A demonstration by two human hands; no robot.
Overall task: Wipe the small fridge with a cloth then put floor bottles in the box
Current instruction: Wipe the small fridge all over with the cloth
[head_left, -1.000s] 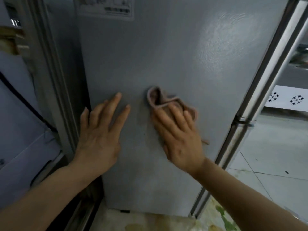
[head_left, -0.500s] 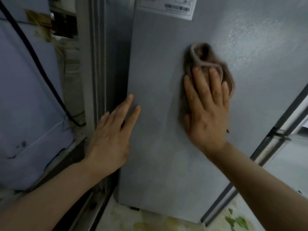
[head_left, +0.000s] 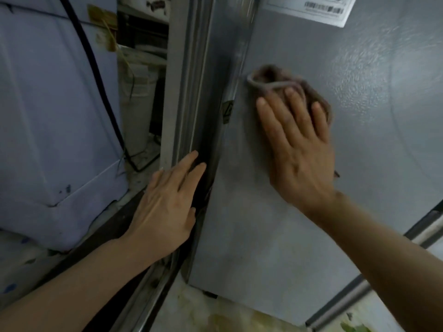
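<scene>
The small grey fridge (head_left: 275, 236) fills the right of the view, its flat side panel facing me. My right hand (head_left: 297, 149) presses a crumpled brown cloth (head_left: 271, 79) flat against that panel, near its left edge and below a white barcode label (head_left: 311, 8). Most of the cloth is hidden under my fingers. My left hand (head_left: 167, 202) lies flat, fingers apart, on the dark gap at the fridge's left edge, holding nothing. No bottles or box are in view.
A grey metal frame (head_left: 184, 92) runs down beside the fridge. Left of it stands a pale blue appliance (head_left: 48, 128) with a black cable (head_left: 96, 75) hanging across it. Patterned floor (head_left: 227, 319) shows below, and the fridge's metal door edge (head_left: 347, 300) at lower right.
My right hand has slid the cloth up and then left across the panel to its left edge. My left hand has shifted off the panel onto the gap beside it.
</scene>
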